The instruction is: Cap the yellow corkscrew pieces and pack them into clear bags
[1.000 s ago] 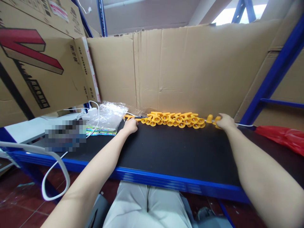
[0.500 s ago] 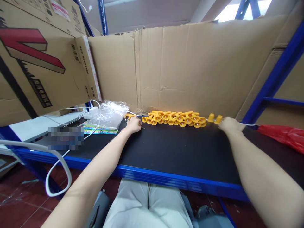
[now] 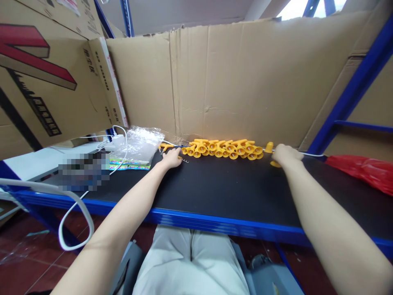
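Note:
My left hand [image 3: 172, 159] rests at the left of the shelf, fingers closed on a corkscrew. The metal spiral of that corkscrew [image 3: 185, 160] sticks out to the right of the fingers; its handle is mostly hidden. Behind this hand lie more yellow T-shaped corkscrew handles [image 3: 166, 146]. My right hand [image 3: 287, 155] is closed on a yellow bell-shaped cup [image 3: 275, 164], whose rim shows below the fingers. A second cup [image 3: 269, 147] stands upright just left of it. Between my hands lies a heap of yellow corkscrews with bell-shaped cups [image 3: 227, 149], open ends facing me.
A clear plastic bag [image 3: 139, 143] and white cables lie at the left, beside a blurred-out item [image 3: 84, 172]. A red plastic bag [image 3: 362, 168] lies on the right. Cardboard [image 3: 245, 82] walls the back. The black shelf [image 3: 227, 188] has a blue front edge.
My right hand has closed over the nearer of the two standing cups and tipped it toward me. My left hand stays by the corkscrews, turned slightly. The view has shifted a little.

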The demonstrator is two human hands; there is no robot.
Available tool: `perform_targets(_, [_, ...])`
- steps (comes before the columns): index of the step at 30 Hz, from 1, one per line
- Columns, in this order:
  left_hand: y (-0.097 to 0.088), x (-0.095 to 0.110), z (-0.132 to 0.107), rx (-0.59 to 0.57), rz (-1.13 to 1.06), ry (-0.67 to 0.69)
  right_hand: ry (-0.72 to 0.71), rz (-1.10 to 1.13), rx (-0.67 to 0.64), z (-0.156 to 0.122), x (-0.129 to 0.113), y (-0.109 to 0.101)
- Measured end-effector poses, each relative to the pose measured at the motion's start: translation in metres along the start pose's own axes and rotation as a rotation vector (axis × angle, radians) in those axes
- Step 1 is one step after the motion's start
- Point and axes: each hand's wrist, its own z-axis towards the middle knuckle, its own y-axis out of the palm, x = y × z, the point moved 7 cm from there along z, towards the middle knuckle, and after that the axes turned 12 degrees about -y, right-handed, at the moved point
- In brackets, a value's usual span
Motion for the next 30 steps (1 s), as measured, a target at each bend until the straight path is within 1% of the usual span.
perform_targets(2, [-0.001,-0.001,0.001,0.009,0.017,-0.008,-0.055,-0.039,-0.053,-0.007,-0.009,-0.005])
perform_targets(5, [-0.001,-0.008,0.004,0.011,0.083,-0.075,-0.114,-0.121,-0.135,-0.021,-0.024,-0.015])
perform_targets(8, [0.003,-0.018,0.006,-0.058,0.146,-0.133,-0.206,-0.165,-0.216,-0.038,-0.042,-0.022])
perform_targets(10, [0.003,-0.02,0.007,-0.077,0.187,-0.131,-0.25,-0.164,-0.238,-0.047,-0.054,-0.025])
perform_targets(12, [0.001,-0.02,0.006,-0.051,0.217,-0.126,-0.306,-0.121,-0.247,-0.053,-0.066,-0.025])
perform_targets(16, [-0.001,-0.015,0.004,-0.009,0.218,-0.111,-0.474,0.046,-0.263,-0.06,-0.091,-0.017])
perform_targets(19, [-0.001,-0.011,0.0,-0.025,0.18,-0.109,-0.579,0.153,-0.234,-0.061,-0.106,-0.007])
perform_targets(22, [-0.003,-0.01,-0.002,-0.03,0.149,-0.14,-0.656,0.264,-0.218,-0.063,-0.118,0.006])
perform_targets(25, [-0.005,-0.016,-0.002,-0.035,0.14,-0.207,-0.741,0.299,-0.237,-0.068,-0.13,0.019])
perform_targets(27, [-0.003,-0.021,0.0,-0.054,0.139,-0.221,-0.801,0.298,-0.234,-0.073,-0.137,0.024])
perform_targets(28, [-0.002,-0.021,0.002,-0.06,0.142,-0.207,-0.819,0.295,-0.216,-0.074,-0.14,0.024])
perform_targets(30, [0.0,-0.019,0.005,-0.049,0.147,-0.133,-0.822,0.277,-0.134,-0.075,-0.142,0.021])
